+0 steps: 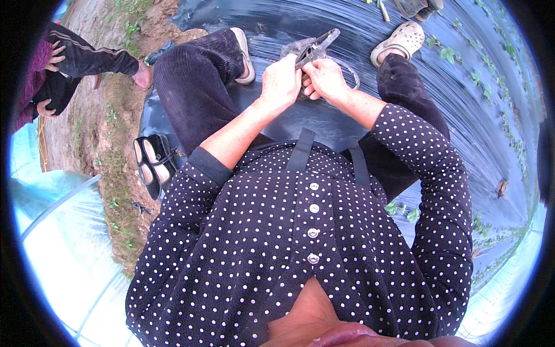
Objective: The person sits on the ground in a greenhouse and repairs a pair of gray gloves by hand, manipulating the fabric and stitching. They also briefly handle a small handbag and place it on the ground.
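Between my knees, both hands are closed on a dark grey, soiled object (317,52) with a stiff, narrow piece sticking up and a thin curved loop (350,72) at its right side. Its exact kind I cannot make out. My left hand (281,81) grips its near left edge, fingers mostly hidden behind the knuckles. Close beside it, my right hand (327,81) pinches the object, its fingers curled under. The lower part of the object is covered by both hands.
Dark plastic film (358,34) covers the ground, with small green plants (448,55) at right. Light clogs, one being this clog (404,39), are on my feet. Black shoes (155,162) lie left. Another person's leg (95,55) is at upper left, near a bare soil path (87,136).
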Demonstrator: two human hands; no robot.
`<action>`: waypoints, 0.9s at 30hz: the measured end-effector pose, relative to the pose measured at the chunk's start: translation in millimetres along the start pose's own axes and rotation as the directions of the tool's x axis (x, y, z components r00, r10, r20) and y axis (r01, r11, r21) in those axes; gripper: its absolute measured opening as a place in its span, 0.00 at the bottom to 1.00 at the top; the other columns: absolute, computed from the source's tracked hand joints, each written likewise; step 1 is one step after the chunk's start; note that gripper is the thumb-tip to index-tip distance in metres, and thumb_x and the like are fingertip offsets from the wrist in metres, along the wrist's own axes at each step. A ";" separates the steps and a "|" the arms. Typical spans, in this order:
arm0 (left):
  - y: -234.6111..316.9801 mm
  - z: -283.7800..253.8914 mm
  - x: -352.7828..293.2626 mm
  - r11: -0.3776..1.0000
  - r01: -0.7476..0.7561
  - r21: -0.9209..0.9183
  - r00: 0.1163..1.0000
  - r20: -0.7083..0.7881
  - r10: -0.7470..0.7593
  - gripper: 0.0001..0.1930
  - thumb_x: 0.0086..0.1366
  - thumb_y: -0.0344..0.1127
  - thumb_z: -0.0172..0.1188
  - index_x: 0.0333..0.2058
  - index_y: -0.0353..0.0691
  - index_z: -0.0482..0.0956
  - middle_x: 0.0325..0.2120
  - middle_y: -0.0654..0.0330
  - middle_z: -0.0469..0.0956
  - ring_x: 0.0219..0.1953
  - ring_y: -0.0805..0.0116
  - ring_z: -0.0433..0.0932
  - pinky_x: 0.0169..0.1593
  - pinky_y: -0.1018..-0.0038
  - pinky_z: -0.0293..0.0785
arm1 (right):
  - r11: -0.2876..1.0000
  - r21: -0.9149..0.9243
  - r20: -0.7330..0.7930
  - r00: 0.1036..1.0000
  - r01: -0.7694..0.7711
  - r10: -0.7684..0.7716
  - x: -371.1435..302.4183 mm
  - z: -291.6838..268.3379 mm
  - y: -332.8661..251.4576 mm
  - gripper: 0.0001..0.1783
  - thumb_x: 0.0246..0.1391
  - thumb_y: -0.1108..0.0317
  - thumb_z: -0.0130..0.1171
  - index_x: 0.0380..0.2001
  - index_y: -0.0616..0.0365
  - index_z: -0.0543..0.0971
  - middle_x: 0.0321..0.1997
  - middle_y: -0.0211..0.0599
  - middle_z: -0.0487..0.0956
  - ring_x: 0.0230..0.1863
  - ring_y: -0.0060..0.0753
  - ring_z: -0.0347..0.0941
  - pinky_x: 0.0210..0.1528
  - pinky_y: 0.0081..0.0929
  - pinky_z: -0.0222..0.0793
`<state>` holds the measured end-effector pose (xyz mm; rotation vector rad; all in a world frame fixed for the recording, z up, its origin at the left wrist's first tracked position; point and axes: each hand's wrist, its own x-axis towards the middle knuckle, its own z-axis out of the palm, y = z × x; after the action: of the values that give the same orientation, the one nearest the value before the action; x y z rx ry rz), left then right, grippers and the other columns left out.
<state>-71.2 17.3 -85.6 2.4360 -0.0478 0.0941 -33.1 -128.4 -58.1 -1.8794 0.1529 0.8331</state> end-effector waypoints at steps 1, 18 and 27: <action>-1.7 -2.6 1.6 0.999 0.037 -0.015 0.999 0.017 -0.036 0.12 0.67 0.34 0.55 0.46 0.36 0.76 0.34 0.44 0.82 0.40 0.43 0.82 0.45 0.53 0.77 | 0.999 0.025 0.091 0.996 -0.025 0.022 -0.8 -4.7 -4.1 0.22 0.66 0.54 0.54 0.36 0.67 0.82 0.26 0.42 0.85 0.21 0.32 0.82 0.21 0.26 0.78; -14.3 -9.5 1.7 0.956 0.226 -0.188 0.969 -0.061 -0.241 0.13 0.65 0.38 0.53 0.42 0.37 0.79 0.35 0.43 0.82 0.40 0.40 0.82 0.45 0.50 0.78 | 0.990 0.143 -0.058 0.998 -0.014 0.023 14.4 -75.8 -29.1 0.32 0.67 0.50 0.58 0.67 0.55 0.65 0.47 0.44 0.84 0.43 0.34 0.83 0.38 0.26 0.77; 7.7 -2.6 -18.4 0.995 0.027 -0.094 0.984 0.180 -0.010 0.12 0.60 0.39 0.60 0.35 0.34 0.81 0.29 0.42 0.83 0.36 0.43 0.85 0.41 0.52 0.80 | 0.851 0.517 0.198 0.956 0.086 -0.217 -4.1 -40.8 -67.8 0.29 0.69 0.61 0.56 0.69 0.57 0.64 0.45 0.41 0.79 0.45 0.35 0.77 0.49 0.33 0.73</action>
<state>-90.1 13.2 -80.1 2.3414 -0.1075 -0.1340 14.2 -132.7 5.4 -1.2626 0.0537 0.8179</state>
